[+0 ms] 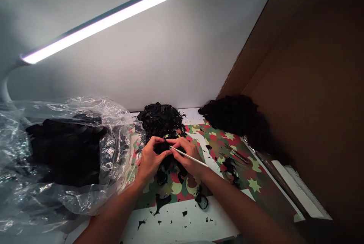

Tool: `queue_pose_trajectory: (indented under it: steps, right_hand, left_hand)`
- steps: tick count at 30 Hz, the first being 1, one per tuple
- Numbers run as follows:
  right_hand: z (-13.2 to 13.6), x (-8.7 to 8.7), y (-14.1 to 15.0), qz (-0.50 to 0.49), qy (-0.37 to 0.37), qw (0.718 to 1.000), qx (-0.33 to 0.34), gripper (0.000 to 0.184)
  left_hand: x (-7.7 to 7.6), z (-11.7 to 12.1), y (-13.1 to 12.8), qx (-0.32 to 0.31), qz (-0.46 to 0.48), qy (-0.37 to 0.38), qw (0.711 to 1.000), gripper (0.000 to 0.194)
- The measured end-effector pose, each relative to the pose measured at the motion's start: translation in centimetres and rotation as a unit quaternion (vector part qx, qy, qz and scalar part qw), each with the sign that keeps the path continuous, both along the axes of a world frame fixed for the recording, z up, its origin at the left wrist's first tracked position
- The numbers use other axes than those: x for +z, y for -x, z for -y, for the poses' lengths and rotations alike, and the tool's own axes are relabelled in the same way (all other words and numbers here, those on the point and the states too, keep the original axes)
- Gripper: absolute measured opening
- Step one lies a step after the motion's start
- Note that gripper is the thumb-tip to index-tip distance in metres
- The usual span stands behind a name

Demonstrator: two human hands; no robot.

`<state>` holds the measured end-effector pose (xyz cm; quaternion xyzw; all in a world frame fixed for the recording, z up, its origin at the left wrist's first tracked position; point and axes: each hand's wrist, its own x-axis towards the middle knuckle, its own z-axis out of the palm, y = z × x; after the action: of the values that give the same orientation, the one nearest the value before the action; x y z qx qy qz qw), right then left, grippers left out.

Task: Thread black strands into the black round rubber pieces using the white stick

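Note:
At the middle of the work surface my two hands meet over a small black piece (162, 147), soft-looking and partly covered by fingers. My left hand (150, 158) is closed on its left side, thumb and index finger curved around it. Between the fingers of my right hand (189, 157) lies a slim white stick-like tool (193, 158), its tip reaching to the black piece. The tip's own shape is too small to make out. Black scraps and ring-shaped offcuts (202, 200) lie below and around my hands.
A clear plastic bag (119, 160) with black pieces (66, 153) fills the left. A heap of black scraps (160, 117) and a dark pile (234, 117) stand behind. Thin metal tools (237, 155) lie right on a patterned sheet (264, 172). A cardboard wall (309, 85) bounds the right; a lamp (102, 22) hangs above.

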<state>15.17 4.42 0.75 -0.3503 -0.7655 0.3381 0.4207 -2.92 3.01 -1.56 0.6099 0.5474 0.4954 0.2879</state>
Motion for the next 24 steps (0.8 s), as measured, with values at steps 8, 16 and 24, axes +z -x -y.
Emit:
queue_pose_trajectory:
  steps: [8,16,24]
  right_hand:
    - [0.6,-0.1,0.5,0.031,-0.045,0.998,-0.030,0.010]
    - [-1.9,-2.0,0.6,0.074,0.019,0.981,-0.176,0.013]
    - [-2.6,-1.4,-0.9,0.001,0.012,0.986,-0.169,0.012]
  left_hand:
    - [-0.1,0.3,-0.3,-0.001,0.042,0.003,0.999,0.035]
    - [0.5,0.7,-1.2,-0.028,0.252,0.001,0.967,0.039]
    - [0.2,0.4,-0.8,-0.039,0.308,0.082,0.947,0.061]
